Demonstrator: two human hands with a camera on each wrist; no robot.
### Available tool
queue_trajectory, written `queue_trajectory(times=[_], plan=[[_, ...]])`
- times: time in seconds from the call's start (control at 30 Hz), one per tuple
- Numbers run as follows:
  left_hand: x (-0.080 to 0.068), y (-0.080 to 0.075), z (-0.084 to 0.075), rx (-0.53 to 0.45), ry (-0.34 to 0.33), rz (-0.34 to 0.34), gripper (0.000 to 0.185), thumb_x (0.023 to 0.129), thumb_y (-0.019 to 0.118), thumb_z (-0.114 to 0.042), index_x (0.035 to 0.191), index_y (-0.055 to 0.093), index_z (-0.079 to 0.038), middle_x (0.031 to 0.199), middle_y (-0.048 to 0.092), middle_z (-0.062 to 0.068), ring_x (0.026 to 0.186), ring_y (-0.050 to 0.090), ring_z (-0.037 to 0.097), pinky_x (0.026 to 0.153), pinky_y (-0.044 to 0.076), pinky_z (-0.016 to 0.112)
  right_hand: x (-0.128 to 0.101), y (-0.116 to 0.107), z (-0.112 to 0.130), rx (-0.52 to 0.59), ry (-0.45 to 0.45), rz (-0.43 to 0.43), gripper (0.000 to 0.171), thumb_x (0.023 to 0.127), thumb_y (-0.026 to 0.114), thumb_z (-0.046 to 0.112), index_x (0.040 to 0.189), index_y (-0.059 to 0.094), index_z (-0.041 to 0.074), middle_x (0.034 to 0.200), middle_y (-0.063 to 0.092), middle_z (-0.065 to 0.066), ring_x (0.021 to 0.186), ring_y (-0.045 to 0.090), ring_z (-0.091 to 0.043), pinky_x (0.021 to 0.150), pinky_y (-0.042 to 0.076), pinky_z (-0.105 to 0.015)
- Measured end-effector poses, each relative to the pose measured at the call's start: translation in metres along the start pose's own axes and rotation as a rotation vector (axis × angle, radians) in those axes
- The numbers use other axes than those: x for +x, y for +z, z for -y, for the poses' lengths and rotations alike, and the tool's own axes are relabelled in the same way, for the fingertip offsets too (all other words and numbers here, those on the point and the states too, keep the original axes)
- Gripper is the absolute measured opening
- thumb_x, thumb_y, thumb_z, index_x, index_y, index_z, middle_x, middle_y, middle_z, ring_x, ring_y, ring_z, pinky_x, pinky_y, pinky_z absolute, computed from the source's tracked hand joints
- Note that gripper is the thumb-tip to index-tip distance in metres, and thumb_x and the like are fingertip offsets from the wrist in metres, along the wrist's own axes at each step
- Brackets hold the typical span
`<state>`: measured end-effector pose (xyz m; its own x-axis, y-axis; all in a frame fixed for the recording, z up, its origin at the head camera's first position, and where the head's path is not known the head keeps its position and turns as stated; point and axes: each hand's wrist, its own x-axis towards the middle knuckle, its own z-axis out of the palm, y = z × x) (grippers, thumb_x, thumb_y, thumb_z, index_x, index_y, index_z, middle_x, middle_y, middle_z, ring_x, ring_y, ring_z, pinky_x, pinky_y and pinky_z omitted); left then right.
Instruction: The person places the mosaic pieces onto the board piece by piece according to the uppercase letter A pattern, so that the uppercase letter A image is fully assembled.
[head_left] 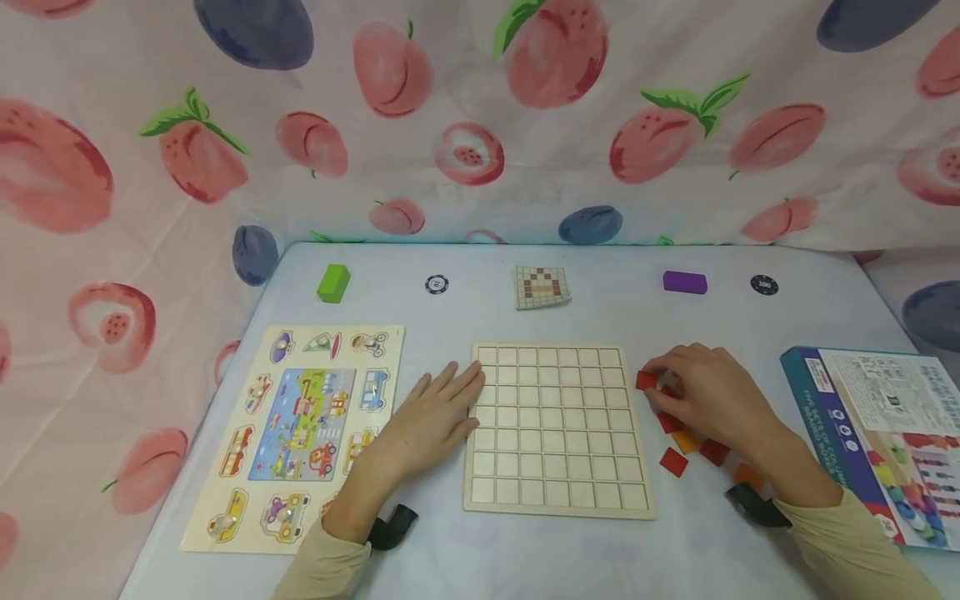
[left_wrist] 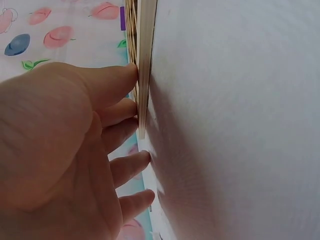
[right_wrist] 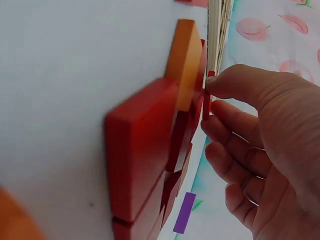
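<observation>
Loose red and orange tiles (head_left: 673, 462) lie right of the board (head_left: 553, 438). Over them the right hand (head_left: 708, 393) pinches a red tile (right_wrist: 207, 102); well apart from it, the left hand (head_left: 423, 427) touches the board's left edge, fingers outstretched. Beyond lie a pattern card (head_left: 542, 287) and a purple block (head_left: 685, 282).

The square tiles (head_left: 673, 462) are red and orange; the board (head_left: 558, 418) is pale cream, ruled in a darker grid; one block (head_left: 333, 283) is lime green, another block (head_left: 685, 282) purple. The curtain (head_left: 465, 75) is pale pink with coral peaches (head_left: 393, 69), blue plums (head_left: 590, 225) and green leaves (head_left: 670, 100).
</observation>
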<state>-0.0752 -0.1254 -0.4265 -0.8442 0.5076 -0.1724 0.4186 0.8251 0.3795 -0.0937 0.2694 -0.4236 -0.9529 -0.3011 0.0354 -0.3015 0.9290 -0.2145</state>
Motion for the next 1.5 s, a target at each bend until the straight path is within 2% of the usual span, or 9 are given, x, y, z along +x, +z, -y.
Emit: queue_trajectory(times=[0.2,0.43,0.57,0.83,1.1,1.27,1.4,1.5], plan=[[0.0,0.0,0.0,-0.009,0.002,-0.004,0.066,0.111,0.055,-0.032,0.167,0.032,-0.005,0.179,0.023,0.01,0.167,0.021,0.037,0.135,0.021,0.064,0.01,-0.004,0.01,0.034,-0.033,-0.032,0.034,0.089,0.086,0.028,0.119,0.079,0.013,0.112,0.078,-0.01,0.102,0.068,-0.03,0.095,0.054,-0.058],[0.0,0.001,0.002,-0.013,-0.002,-0.004,0.066,0.111,0.056,-0.033,0.167,0.033,-0.005,0.179,0.024,0.009,0.167,0.021,0.036,0.135,0.021,0.064,0.037,0.003,0.033,0.079,-0.147,-0.063,0.027,0.09,0.085,0.03,0.112,0.081,0.015,0.108,0.079,-0.004,0.1,0.069,-0.024,0.089,0.054,-0.048],[0.0,0.001,0.002,-0.028,0.001,-0.001,0.067,0.111,0.056,-0.032,0.167,0.032,-0.005,0.179,0.023,0.009,0.167,0.021,0.036,0.135,0.02,0.063,0.054,0.009,0.046,0.114,-0.206,-0.039,0.025,0.092,0.083,0.029,0.112,0.082,0.014,0.107,0.08,-0.003,0.098,0.069,-0.023,0.088,0.055,-0.047],[0.001,0.003,0.003,-0.056,0.01,0.021,0.066,0.112,0.053,-0.031,0.168,0.029,-0.003,0.18,0.018,0.012,0.168,0.016,0.034,0.137,0.018,0.058,0.077,0.021,0.066,0.146,-0.264,0.03,0.024,0.095,0.08,0.024,0.116,0.081,0.013,0.109,0.079,-0.003,0.103,0.069,-0.025,0.094,0.056,-0.05],[0.0,0.003,0.003,-0.076,0.004,0.017,0.066,0.113,0.052,-0.03,0.168,0.027,-0.004,0.18,0.016,0.011,0.169,0.014,0.033,0.137,0.017,0.059,0.087,0.021,0.075,0.115,-0.258,0.034,0.019,0.096,0.079,0.022,0.113,0.083,0.015,0.11,0.078,-0.002,0.104,0.07,-0.025,0.096,0.058,-0.048],[0.001,0.002,0.003,-0.072,0.004,0.015,0.067,0.112,0.053,-0.03,0.168,0.028,-0.004,0.18,0.017,0.01,0.169,0.015,0.033,0.137,0.017,0.059,0.088,0.021,0.076,0.132,-0.244,0.046,0.016,0.096,0.079,0.02,0.111,0.083,0.016,0.111,0.078,-0.002,0.103,0.072,-0.024,0.094,0.06,-0.048],[0.001,0.003,0.003,-0.072,0.003,0.012,0.066,0.112,0.053,-0.03,0.168,0.029,-0.003,0.18,0.018,0.011,0.168,0.016,0.034,0.137,0.018,0.059,0.086,0.02,0.073,0.145,-0.27,0.06,0.02,0.098,0.077,0.02,0.116,0.083,0.016,0.113,0.078,-0.003,0.102,0.073,-0.024,0.09,0.062,-0.047],[0.0,0.004,0.003,-0.071,0.002,0.011,0.066,0.112,0.053,-0.03,0.168,0.029,-0.003,0.18,0.018,0.011,0.168,0.017,0.034,0.137,0.018,0.06,0.08,0.018,0.066,0.16,-0.288,0.076,0.024,0.1,0.074,0.021,0.123,0.081,0.017,0.119,0.076,-0.003,0.107,0.073,-0.025,0.093,0.061,-0.048]])
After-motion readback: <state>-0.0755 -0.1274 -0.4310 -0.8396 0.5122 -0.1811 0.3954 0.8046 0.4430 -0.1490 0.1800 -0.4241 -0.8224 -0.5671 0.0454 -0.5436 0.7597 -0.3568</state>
